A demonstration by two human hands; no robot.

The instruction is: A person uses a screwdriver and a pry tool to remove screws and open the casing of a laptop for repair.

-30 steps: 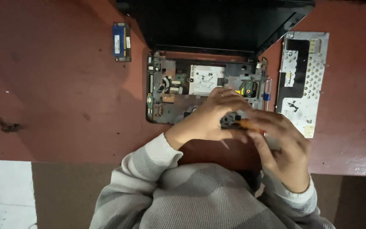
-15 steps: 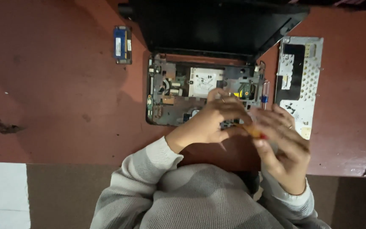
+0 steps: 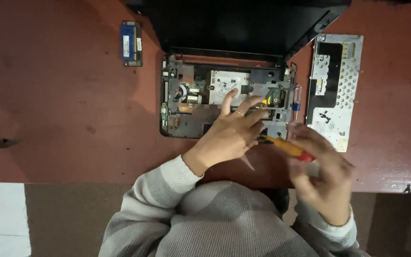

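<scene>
laptop base (image 3: 200, 107), opened up with boards bare, lies mid red surface (image 3: 63, 95) under its dark lid (image 3: 243, 24). metal keyboard plate (image 3: 334, 90) sits just right of it, memory stick (image 3: 131, 43) well off to the upper left. left hand (image 3: 231, 135) lies on the base's near right part, fingers spread, clamped on nothing. right hand (image 3: 322, 178) is closed round the screwdriver (image 3: 286, 147); its long axis slants up-left, tip toward the base's near right edge by the left hand.
</scene>
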